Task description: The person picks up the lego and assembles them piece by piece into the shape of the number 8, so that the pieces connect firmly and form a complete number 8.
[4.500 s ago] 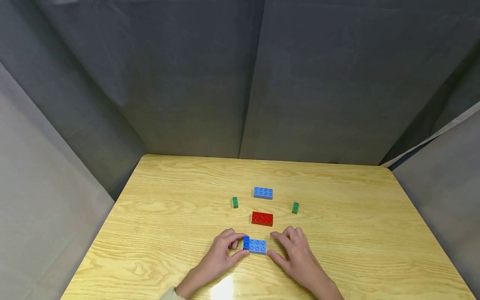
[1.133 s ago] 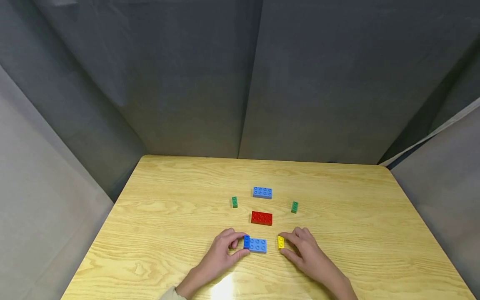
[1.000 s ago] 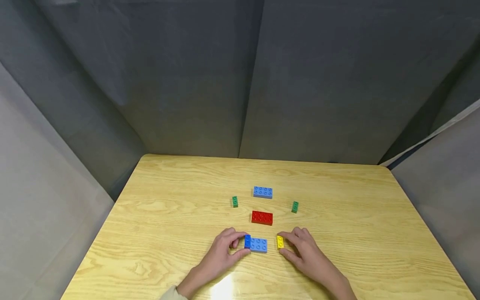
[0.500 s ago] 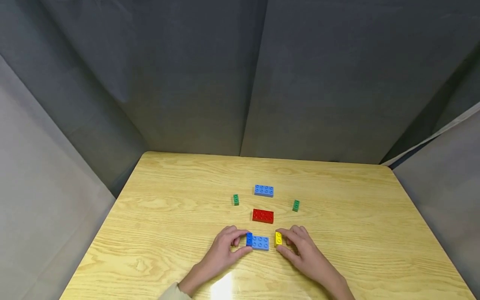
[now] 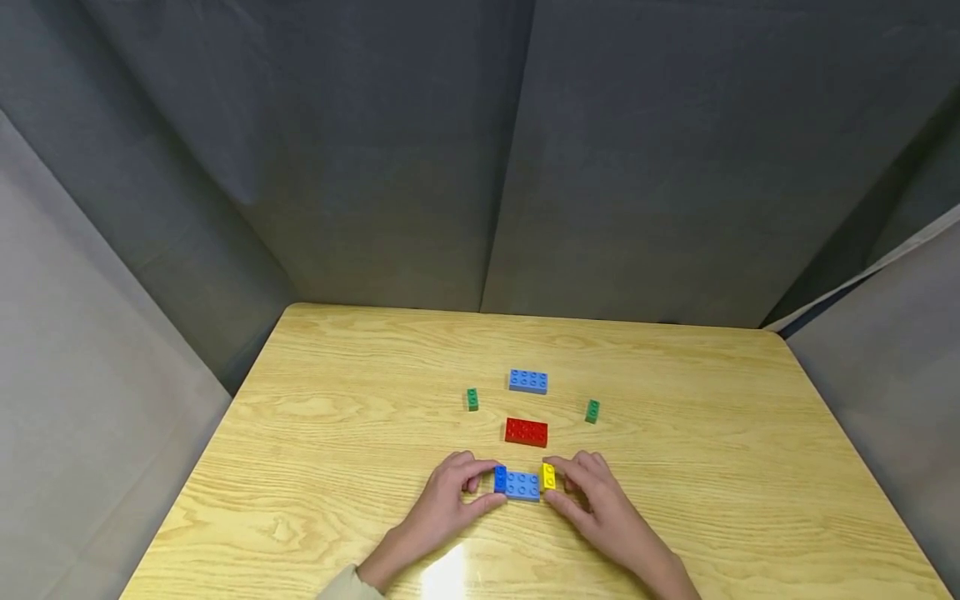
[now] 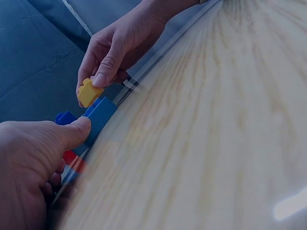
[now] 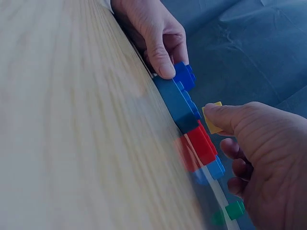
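Observation:
A light blue toy building brick (image 5: 522,486) lies on the table near its front, with a small dark blue brick (image 5: 500,479) seated on its left end. My left hand (image 5: 448,500) pinches the dark blue brick at that end between thumb and index finger. Held between the thumb and index finger of my right hand (image 5: 600,512) is a small yellow brick (image 5: 548,477), at the right end of the light blue one. In the right wrist view the yellow brick (image 7: 212,123) hovers slightly above the studs, with a gap showing.
Behind the hands lies a red brick (image 5: 527,432), and beyond it a second light blue brick (image 5: 528,382). Two small green bricks lie to the sides, a left green brick (image 5: 472,400) and a right green brick (image 5: 592,412). Grey curtains (image 5: 375,167) surround the wooden table (image 5: 360,367).
My right hand, free of any visible brick at first, later holds the yellow brick and has moved left to the light blue brick's right end. My left hand has stayed nearly still.

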The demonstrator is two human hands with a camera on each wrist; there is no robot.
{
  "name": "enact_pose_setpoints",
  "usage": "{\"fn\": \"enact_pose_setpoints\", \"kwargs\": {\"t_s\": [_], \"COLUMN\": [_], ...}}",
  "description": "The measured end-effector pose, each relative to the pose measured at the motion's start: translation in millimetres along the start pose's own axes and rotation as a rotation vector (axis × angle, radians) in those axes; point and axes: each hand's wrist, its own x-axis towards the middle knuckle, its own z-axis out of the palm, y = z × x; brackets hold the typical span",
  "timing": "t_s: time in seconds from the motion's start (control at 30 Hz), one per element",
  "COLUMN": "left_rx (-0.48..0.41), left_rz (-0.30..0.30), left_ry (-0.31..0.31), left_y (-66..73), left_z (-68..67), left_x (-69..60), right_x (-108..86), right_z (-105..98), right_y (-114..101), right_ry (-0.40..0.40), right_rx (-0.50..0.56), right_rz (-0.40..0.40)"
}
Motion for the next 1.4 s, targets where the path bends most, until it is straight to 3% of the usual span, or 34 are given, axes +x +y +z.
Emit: {"fn": "enact_pose_setpoints", "kwargs": {"t_s": [0.5,1.4], "left_rx": [0.010,0.014], "left_rz": [0.031,0.013], "left_ry": [0.011,0.019], "left_y": [-1.9,-3.8], "left_z": [1.1,2.2], "left_x": [1.4,0.2], "right_x": [-0.2,2.0], "right_z": [7.6,14.0], "right_y": [-5.0,-0.2], "right_ry": [-0.019,-0.040], "right_rx": [0.011,0.049], "right_rz": [0.009,-0.027]}}
